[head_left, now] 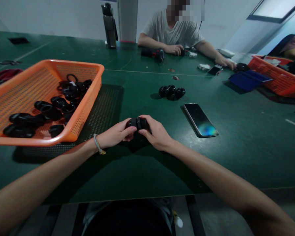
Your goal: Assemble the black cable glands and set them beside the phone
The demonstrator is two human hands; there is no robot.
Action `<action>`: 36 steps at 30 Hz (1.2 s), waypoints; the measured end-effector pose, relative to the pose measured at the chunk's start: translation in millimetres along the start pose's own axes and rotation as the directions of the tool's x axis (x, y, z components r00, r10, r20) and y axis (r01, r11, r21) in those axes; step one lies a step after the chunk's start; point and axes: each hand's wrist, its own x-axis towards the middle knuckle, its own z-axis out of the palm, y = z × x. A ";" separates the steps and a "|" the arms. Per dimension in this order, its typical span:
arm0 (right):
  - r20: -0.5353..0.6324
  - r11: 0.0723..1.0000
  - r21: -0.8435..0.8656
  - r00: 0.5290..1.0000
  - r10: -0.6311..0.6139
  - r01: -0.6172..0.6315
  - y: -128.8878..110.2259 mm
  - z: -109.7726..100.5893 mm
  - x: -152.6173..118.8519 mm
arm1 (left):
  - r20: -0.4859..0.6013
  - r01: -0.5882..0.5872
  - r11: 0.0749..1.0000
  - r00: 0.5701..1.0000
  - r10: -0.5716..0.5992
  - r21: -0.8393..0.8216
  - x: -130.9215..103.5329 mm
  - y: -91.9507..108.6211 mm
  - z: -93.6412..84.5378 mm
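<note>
Between my two hands, just above the green table point(147, 183), is a black plastic cable gland point(138, 123) with a ribbed, nut-like middle. My left hand point(120, 132) is closed around its left end, thumb in front. At the right end, my right hand point(158, 132) pinches it with thumb and fingers. Beyond my hands, a small group of similar black glands point(171, 91) stands on the table. To the left, an orange perforated basket point(88, 108) holds several black fittings point(50, 111), some with round open ends.
A smartphone point(201, 120) lies right of my hands. Across the table, a person in a white shirt point(170, 34) has both hands among small parts, near a power drill point(153, 54). A bottle point(109, 28) stands at the back. Further right are a blue tray point(249, 79) and another orange basket point(277, 77).
</note>
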 end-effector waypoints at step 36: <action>-0.400 0.921 -0.372 0.875 -0.273 0.117 -5.4 15.4 14.8 | -0.253 0.084 0.967 0.956 -0.147 -0.242 3.7 5.3 28.3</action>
